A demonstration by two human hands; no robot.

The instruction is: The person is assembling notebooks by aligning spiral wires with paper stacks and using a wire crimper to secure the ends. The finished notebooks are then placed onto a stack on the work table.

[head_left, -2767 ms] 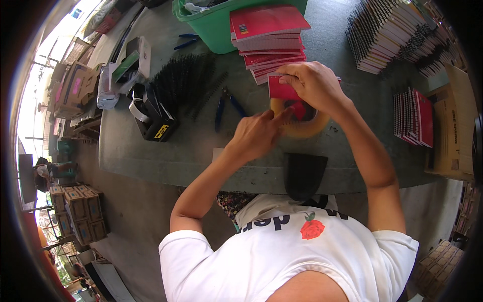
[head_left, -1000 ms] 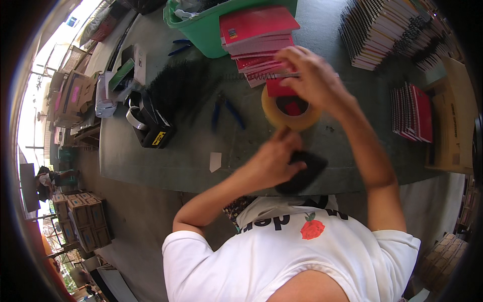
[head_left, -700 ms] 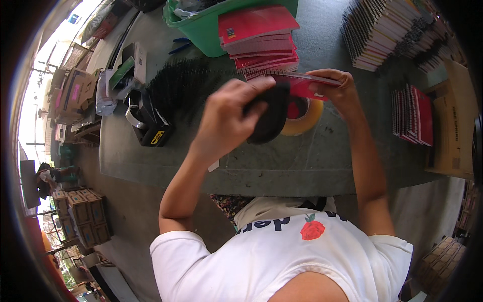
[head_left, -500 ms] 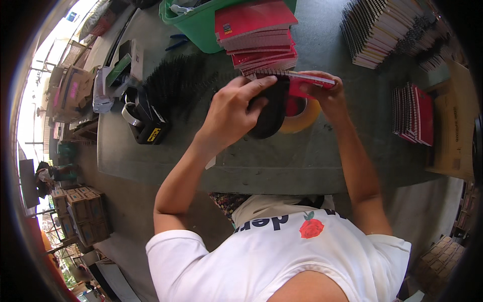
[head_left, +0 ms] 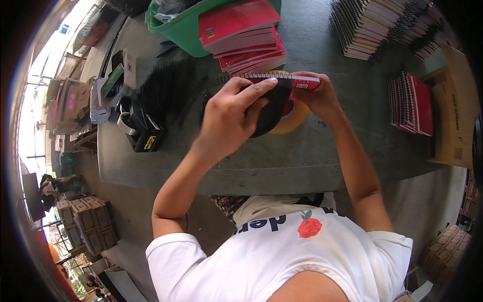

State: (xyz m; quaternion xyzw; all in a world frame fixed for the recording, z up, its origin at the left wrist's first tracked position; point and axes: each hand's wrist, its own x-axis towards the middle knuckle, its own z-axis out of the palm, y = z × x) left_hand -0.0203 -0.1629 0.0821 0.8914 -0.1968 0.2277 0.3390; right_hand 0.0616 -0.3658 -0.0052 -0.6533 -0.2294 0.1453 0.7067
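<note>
Above the near part of the table, a red-covered notebook [head_left: 306, 83] is held edge-up, its page block toward me. My right hand [head_left: 322, 98] grips its right end. Along its spiral edge, a dark coil [head_left: 226, 78] sticks out past the left end. My left hand [head_left: 229, 113] has its fingers closed at that coil, index finger stretched along the edge and thumb bent below. Directly under the notebook is a round black object [head_left: 269, 118], partly covered by my left hand. Behind it, a yellowish tape roll [head_left: 297, 120] shows in part.
Red notebooks [head_left: 239, 22] are stacked ahead, beside a green bin [head_left: 176, 30]. Loose black coils [head_left: 168, 88] and a black tape dispenser [head_left: 143, 128] lie left. Spiral notebooks [head_left: 370, 27] stand far right; red ones [head_left: 420, 105] sit near a cardboard box [head_left: 450, 118].
The notebook and both hands have shifted slightly left. The notebook's right end has turned a little, showing a white label. My left hand stays at the spiral edge.
</note>
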